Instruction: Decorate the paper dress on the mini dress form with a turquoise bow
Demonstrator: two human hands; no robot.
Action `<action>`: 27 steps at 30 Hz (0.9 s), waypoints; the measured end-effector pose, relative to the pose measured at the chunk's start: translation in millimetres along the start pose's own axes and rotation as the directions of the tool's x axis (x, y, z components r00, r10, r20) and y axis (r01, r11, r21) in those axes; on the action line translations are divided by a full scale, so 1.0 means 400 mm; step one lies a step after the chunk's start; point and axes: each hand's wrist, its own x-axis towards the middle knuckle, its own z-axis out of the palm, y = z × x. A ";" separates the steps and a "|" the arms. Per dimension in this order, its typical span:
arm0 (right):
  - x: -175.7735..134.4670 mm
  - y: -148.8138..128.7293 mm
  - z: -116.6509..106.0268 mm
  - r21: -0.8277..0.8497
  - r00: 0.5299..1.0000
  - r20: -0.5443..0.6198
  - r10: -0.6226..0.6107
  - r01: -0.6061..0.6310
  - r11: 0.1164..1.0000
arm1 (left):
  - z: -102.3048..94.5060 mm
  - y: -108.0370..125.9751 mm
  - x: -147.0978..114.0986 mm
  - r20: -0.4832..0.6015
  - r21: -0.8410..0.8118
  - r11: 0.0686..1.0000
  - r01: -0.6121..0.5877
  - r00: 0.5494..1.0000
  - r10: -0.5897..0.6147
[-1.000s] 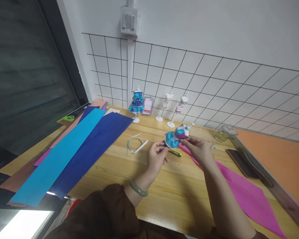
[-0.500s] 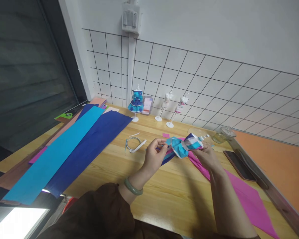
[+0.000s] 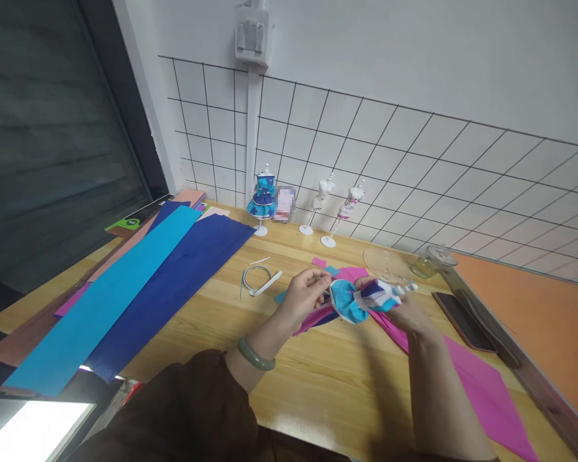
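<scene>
My right hand (image 3: 407,311) grips a small white mannequin (image 3: 388,295) lying on its side, dressed in a blue, white and dark paper dress (image 3: 349,300). The fingers of my left hand (image 3: 304,296) pinch the skirt's edge at the left. Both hands hover just above the wooden table (image 3: 318,378). Under the dress, magenta and dark blue paper strips (image 3: 315,316) hang down. A long magenta crepe sheet (image 3: 472,378) lies beneath my right forearm.
Long light blue (image 3: 106,301) and dark blue (image 3: 173,282) crepe sheets lie at the left. A curled white strip (image 3: 260,280) lies near the middle. Three small mannequins (image 3: 318,205) stand by the grid wall. A clear disc (image 3: 388,264), a glass jar (image 3: 433,260) and a phone (image 3: 462,311) sit at the right.
I have tipped the mannequin from nearly upright onto its side, head to the right, and lowered it slightly. My left hand has moved up to the skirt's edge.
</scene>
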 end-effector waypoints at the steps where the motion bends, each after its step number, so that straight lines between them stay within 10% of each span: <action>1: -0.003 -0.009 -0.001 -0.010 1.000 0.012 0.007 -0.007 1.000 | -0.002 0.005 0.002 0.009 0.003 0.999 0.032 0.999 -0.032; 11: -0.010 -0.074 0.027 0.090 0.963 0.260 -0.069 0.047 0.995 | -0.019 0.053 0.010 0.192 0.129 0.976 0.175 0.961 -0.197; 20: -0.002 -0.072 0.031 0.047 0.975 0.217 -0.049 0.040 0.998 | -0.029 0.061 0.019 0.189 0.105 0.955 0.277 0.938 -0.292; 27: 0.014 -0.030 0.043 0.059 0.998 0.048 -0.034 0.031 0.998 | -0.049 0.035 0.036 -0.022 0.247 0.967 -0.059 0.998 0.067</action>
